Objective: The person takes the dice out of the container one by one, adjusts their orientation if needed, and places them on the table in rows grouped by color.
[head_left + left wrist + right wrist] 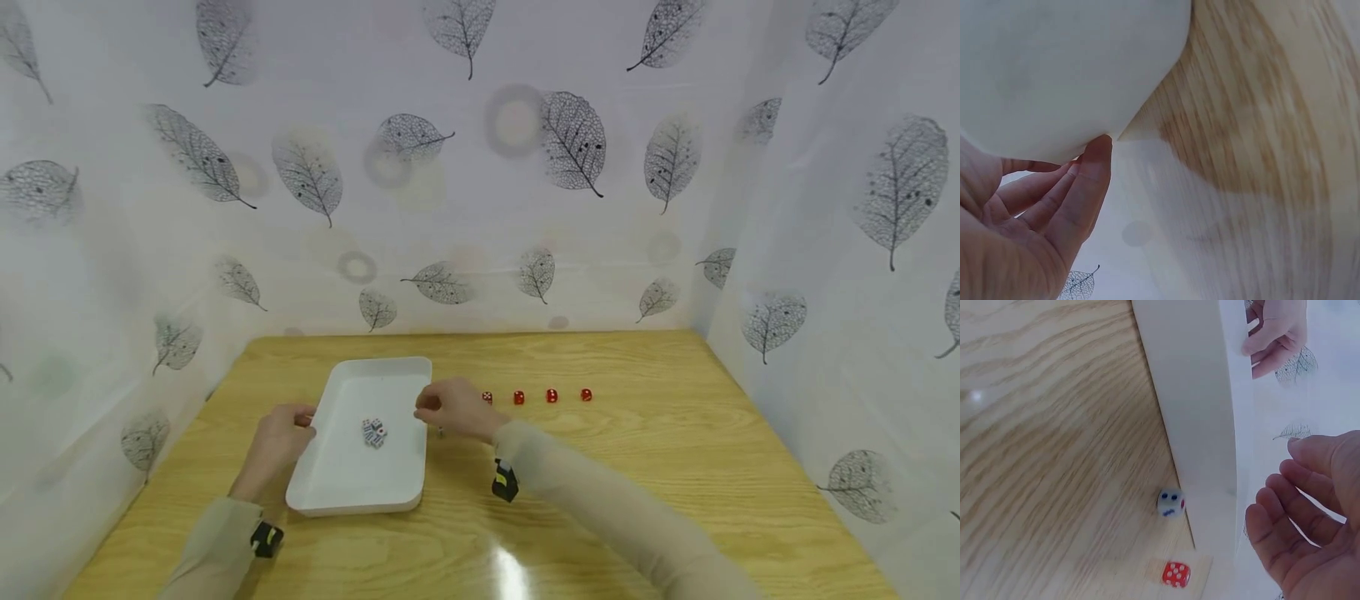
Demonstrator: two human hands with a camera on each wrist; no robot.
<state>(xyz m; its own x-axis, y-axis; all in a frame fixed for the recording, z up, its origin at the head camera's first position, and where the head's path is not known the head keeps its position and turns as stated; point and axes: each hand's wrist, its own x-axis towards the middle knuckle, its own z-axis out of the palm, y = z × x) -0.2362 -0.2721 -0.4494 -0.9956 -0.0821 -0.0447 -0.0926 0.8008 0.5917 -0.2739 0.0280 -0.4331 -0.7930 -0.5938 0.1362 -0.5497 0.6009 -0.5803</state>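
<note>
A white tray (352, 483) stands on the table, with a small cluster of white dice (373, 432) in its middle. My left hand (279, 442) grips the tray's left rim; in the left wrist view its fingers (1088, 181) meet the tray's edge. Over the right rim hovers my right hand (461, 408), its fingers loosely bent and apart from the thumb, with nothing between them. One white die (1170, 503) lies on the table close against the tray's right wall, partly hidden by the right hand in the head view. Near it lies a red die (1176, 574).
Several red dice (552, 396) form a spaced row on the wooden table (637, 450), right of the tray. A leaf-patterned curtain (480, 217) encloses the back and both sides of the table.
</note>
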